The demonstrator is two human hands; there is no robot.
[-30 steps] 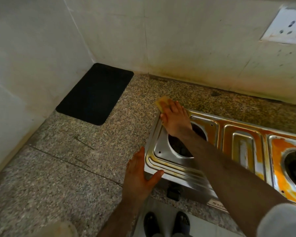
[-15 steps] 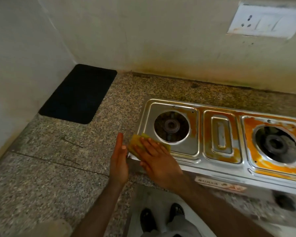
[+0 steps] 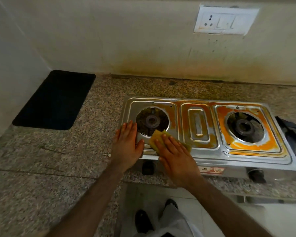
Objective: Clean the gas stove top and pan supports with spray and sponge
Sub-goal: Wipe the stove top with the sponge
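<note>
A two-burner steel gas stove [image 3: 203, 156] sits on the granite counter, with no pan supports on it. Orange grime covers its right burner well [image 3: 246, 144] and the middle panel [image 3: 197, 124]; the left burner well [image 3: 152, 120] looks mostly shiny. My right hand [image 3: 175, 156] presses a yellow-green sponge [image 3: 156, 138] flat on the stove's front left area, fingers straight. My left hand [image 3: 126, 146] lies flat on the stove's left front corner, fingers straight. No spray bottle is in view.
A black mat [image 3: 55, 100] lies on the counter [image 3: 75, 151] at the back left by the corner wall. A dark cloth or bag [image 3: 294, 134] sits just right of the stove. A socket plate [image 3: 224, 19] is on the stained wall. Two stove knobs [image 3: 148, 167] face me.
My right hand dragged the sponge from the stove's back left corner to its front left edge, then slightly right. My left hand moved from the stove's side onto its top corner.
</note>
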